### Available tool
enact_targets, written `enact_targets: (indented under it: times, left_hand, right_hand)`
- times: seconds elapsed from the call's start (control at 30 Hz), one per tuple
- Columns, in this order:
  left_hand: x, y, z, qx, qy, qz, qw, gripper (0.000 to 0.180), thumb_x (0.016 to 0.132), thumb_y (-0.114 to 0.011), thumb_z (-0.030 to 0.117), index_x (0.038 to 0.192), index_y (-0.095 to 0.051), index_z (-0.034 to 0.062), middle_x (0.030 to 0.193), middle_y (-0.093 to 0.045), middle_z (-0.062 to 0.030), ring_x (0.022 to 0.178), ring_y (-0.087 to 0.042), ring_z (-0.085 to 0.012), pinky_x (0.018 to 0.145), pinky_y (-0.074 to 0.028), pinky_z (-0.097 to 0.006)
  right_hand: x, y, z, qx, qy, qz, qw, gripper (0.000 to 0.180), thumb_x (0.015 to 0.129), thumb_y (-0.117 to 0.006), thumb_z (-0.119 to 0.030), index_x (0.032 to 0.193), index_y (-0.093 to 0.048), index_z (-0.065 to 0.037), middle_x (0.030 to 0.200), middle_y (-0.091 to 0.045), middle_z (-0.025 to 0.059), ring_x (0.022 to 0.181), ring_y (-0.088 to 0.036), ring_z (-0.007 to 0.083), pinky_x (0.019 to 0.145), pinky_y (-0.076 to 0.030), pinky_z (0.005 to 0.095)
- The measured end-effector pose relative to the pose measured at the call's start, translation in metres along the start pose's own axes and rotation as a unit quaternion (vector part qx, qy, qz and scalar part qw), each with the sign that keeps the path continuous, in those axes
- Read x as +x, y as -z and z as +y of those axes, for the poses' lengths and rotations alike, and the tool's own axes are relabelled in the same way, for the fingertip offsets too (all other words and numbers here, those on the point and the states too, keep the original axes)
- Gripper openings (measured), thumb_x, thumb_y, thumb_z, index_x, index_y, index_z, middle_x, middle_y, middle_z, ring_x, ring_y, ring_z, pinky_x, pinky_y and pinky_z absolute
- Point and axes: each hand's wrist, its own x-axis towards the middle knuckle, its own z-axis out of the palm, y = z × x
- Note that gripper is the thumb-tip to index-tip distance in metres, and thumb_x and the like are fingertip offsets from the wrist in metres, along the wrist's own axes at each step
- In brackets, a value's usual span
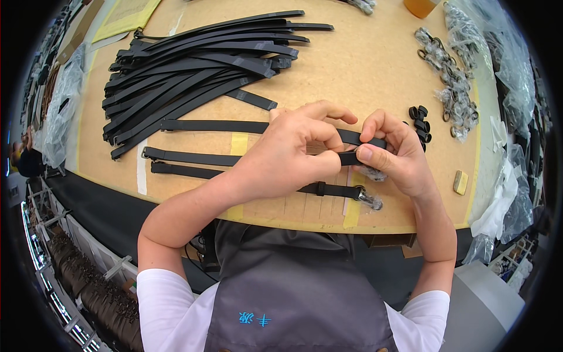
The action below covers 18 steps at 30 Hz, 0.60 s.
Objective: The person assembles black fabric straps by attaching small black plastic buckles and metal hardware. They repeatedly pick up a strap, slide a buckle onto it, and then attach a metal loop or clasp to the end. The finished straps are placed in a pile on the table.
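A person's left grip and right grip clamp a black strap, likely to steady the short span between them; some fingertips are partly hidden. Beyond the left grip, piled straps lie roughly aligned on the bench, seemingly for easy reach. Blue characters mark the apron below both.

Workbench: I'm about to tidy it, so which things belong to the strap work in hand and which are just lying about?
Seemingly in the job:
black strap held by left hand and right hand
laid-out strap
strap pile
black loops
plastic-wrapped metal fittings

Seemingly just lying about:
yellowish block
container of amber liquid
clear plastic bags
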Motion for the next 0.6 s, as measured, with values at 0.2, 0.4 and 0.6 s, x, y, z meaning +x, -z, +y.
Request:
enact_targets:
  times: [0.2,0.4,0.6]
  left_hand:
    - [0.0019,0.0083,-0.0014,0.043,-0.046,-0.011,0.998,0.015,0.08,-0.054,0.003,0.079,-0.067,-0.0041,0.124,-0.066,-0.0187,0.109,-0.064,-0.0228,0.091,-0.049,-0.033]
    - [0.0008,0.0096,0.0012,0.042,-0.031,-0.022,0.998,0.013,0.074,-0.058,0.003,0.079,-0.066,-0.0043,0.127,-0.063,-0.0205,0.115,-0.063,-0.0257,0.1,-0.048,-0.036]
    - [-0.0002,0.0046,0.0012,0.042,-0.014,-0.018,0.999,0.01,0.07,-0.06,0.001,0.077,-0.065,-0.0047,0.129,-0.061,-0.02,0.115,-0.064,-0.0255,0.1,-0.05,-0.036]
  right_hand:
    - [0.002,0.0003,-0.0019,0.045,-0.005,-0.027,0.999,0.02,0.095,-0.07,-0.009,0.107,-0.054,-0.004,0.099,-0.068,0.0054,0.087,-0.066,0.0106,0.076,-0.053,0.0252]
    - [0.003,0.0018,-0.0007,0.046,0.006,-0.031,0.998,0.02,0.095,-0.07,-0.008,0.106,-0.054,-0.005,0.102,-0.07,0.0079,0.087,-0.065,0.0099,0.078,-0.053,0.0247]
    - [0.0013,-0.0018,0.0021,0.0,0.014,-0.005,1.0,0.021,0.093,-0.071,-0.009,0.106,-0.055,-0.006,0.1,-0.069,0.005,0.089,-0.063,0.0068,0.077,-0.049,0.022]
